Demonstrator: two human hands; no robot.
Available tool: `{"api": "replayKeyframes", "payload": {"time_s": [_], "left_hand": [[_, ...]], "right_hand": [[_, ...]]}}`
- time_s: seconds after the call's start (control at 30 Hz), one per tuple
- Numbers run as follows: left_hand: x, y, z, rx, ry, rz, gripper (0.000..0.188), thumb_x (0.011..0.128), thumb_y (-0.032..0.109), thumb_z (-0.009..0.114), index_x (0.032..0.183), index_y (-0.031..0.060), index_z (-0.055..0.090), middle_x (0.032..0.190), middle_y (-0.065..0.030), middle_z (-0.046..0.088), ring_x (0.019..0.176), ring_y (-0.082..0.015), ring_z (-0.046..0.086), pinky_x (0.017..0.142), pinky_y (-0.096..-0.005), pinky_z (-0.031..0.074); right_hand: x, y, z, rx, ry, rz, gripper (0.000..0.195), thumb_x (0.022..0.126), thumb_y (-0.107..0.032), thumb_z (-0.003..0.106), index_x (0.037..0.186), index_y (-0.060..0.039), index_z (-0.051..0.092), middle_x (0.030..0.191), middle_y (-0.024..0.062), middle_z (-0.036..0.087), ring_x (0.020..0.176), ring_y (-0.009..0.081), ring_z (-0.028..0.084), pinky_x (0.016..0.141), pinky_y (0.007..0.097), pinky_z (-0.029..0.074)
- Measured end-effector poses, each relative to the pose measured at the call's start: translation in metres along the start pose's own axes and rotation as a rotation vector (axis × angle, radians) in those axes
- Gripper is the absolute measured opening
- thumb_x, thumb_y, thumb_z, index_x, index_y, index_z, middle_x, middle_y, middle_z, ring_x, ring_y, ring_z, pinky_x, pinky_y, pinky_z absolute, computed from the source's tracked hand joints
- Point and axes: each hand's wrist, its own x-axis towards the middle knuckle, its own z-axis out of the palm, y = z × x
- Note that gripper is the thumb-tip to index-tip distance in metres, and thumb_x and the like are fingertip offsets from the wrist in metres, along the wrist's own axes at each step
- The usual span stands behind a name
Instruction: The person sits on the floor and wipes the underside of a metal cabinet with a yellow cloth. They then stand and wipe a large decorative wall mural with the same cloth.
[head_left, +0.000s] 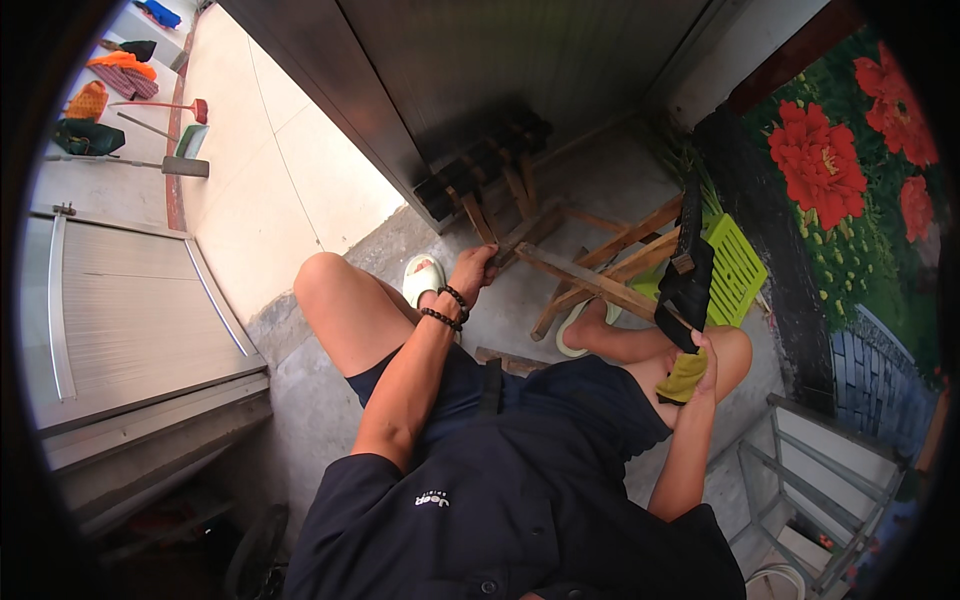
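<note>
A wooden folding stool frame (600, 281) with black webbing (688, 281) lies tilted between my knees, its legs crossed. My left hand (472, 271) is closed around the end of a wooden bar (531, 234) on the far left side. In my right hand (708, 369) is an olive-yellow cloth (684, 376), held by my right knee against the lower end of the black webbing. Beyond my left hand, more black webbing (480, 165) with wooden legs (478, 217) stands against a metal door panel; I cannot tell whether it belongs to the same stool.
A lime-green slatted plastic stool (731, 255) stands at the right, by a wall with a flower mural (817, 165). Low right is a metal rack (817, 480). The metal door (525, 60) rises ahead. A wooden piece (510, 360) lies on the concrete floor near my lap.
</note>
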Motion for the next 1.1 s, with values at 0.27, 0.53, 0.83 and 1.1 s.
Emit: {"api": "replayKeyframes", "payload": {"time_s": [0.27,0.53,0.83,1.1], "left_hand": [[0.002,-0.010,-0.003,-0.022,-0.038,-0.018,0.018,0.099,0.022,0.060,0.087,0.0089,0.059,0.067,0.0039,0.045,0.054,-0.0075,0.039,0.048,-0.0246,0.027],[-0.005,-0.011,0.007,0.002,-0.017,-0.047,0.021,0.101,0.026,0.058,0.091,0.0086,0.059,0.067,0.0027,0.048,0.056,-0.0082,0.042,0.048,-0.0239,0.029],[0.027,-0.021,-0.007,0.116,-0.047,-0.150,0.050,0.103,0.057,0.051,0.097,0.0083,0.062,0.068,0.0000,0.052,0.056,-0.0093,0.042,0.049,-0.0250,0.031],[0.030,-0.035,-0.016,0.105,0.128,-0.152,0.062,0.102,0.063,0.045,0.113,0.0056,0.065,0.082,-0.0008,0.062,0.052,-0.0092,0.038,0.045,-0.0256,0.027]], "right_hand": [[0.001,-0.002,0.002,-0.025,0.016,0.009,0.028,0.087,-0.033,0.072,0.096,-0.0081,0.062,0.063,0.0035,0.053,0.052,0.0184,0.053,0.045,0.0328,0.043],[-0.007,-0.006,0.011,-0.059,0.229,0.033,0.032,0.081,-0.035,0.078,0.090,-0.0091,0.063,0.063,0.0053,0.057,0.051,0.0206,0.056,0.048,0.0323,0.048],[0.004,-0.005,0.030,-0.026,0.206,0.049,0.030,0.082,-0.034,0.078,0.086,-0.0087,0.063,0.064,0.0065,0.061,0.051,0.0212,0.059,0.049,0.0326,0.050],[0.065,-0.002,0.041,0.084,0.085,-0.094,0.022,0.087,-0.026,0.075,0.092,-0.0052,0.069,0.081,0.0075,0.069,0.066,0.0223,0.067,0.060,0.0346,0.057]]}}
